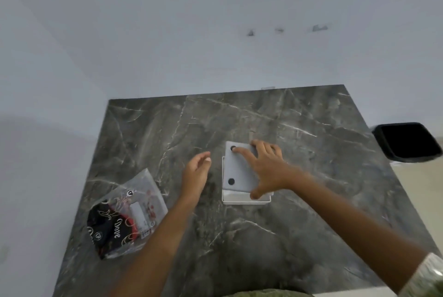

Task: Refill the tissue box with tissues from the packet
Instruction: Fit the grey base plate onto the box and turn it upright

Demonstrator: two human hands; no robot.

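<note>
A white tissue box [239, 199] stands near the middle of the dark marble table [311, 148]. A grey panel [239, 172] with two dark round pads lies tilted on top of the box. My right hand [266, 167] grips that panel, fingers spread over its far end and thumb at its near edge. Just left of the box hovers my left hand [196, 172], fingers loosely apart and holding nothing. The tissue packet [127, 215], clear plastic with black, red and gold print, lies flat at the table's left edge.
A black bin [407, 142] stands on the floor beyond the table's right edge. A white wall rises behind the table. The table's left edge runs close beside the packet.
</note>
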